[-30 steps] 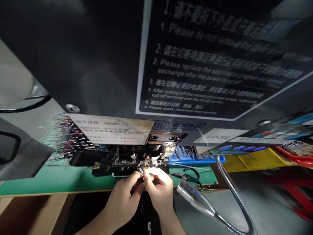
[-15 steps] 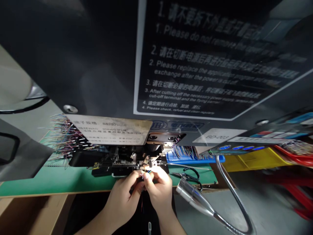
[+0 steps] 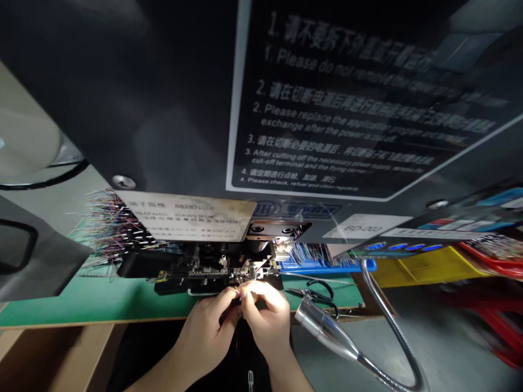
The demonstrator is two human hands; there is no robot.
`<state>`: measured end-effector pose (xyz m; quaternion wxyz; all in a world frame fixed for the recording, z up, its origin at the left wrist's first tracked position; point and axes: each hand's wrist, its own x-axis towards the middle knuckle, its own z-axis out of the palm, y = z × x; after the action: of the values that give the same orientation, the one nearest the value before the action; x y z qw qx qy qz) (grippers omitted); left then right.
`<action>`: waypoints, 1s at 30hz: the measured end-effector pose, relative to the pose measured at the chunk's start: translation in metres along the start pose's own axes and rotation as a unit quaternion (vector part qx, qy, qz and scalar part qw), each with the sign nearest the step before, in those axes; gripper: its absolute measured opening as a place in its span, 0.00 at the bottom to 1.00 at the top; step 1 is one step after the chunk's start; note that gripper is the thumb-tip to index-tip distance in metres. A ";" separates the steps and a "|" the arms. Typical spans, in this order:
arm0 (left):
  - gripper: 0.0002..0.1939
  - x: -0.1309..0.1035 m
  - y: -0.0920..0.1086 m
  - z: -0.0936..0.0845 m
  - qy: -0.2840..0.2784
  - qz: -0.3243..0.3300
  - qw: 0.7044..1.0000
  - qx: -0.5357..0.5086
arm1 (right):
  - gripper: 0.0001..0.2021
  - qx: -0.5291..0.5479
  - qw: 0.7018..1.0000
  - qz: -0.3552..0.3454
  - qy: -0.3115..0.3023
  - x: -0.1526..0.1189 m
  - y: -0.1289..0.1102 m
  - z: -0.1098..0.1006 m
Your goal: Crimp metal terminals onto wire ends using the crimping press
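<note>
Beside machine | blue tray: wires (multicoloured) | left hand, right hand pinching, seemingly, thin strands

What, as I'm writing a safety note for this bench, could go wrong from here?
The left hand and right hand have their fingertips right by the machine's lit metal parts, so a finger might get pinched if those move.
The thin wires at the fingertips are mostly hidden, so one could slip or sit crooked unnoticed.
The gooseneck's metal head is close beside the right hand, which might knock it.
</note>
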<state>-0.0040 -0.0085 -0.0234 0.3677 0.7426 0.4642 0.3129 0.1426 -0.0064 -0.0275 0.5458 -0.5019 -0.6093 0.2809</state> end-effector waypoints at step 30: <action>0.07 0.000 0.000 -0.002 -0.013 -0.020 0.984 -0.174 | 0.09 0.149 0.979 0.140 0.007 -0.007 0.000 0.006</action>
<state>-0.0061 -0.0082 -0.0224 0.5032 0.6619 0.4125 0.3722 0.1367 -0.0114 -0.0320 0.5741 -0.4976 -0.4801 0.4385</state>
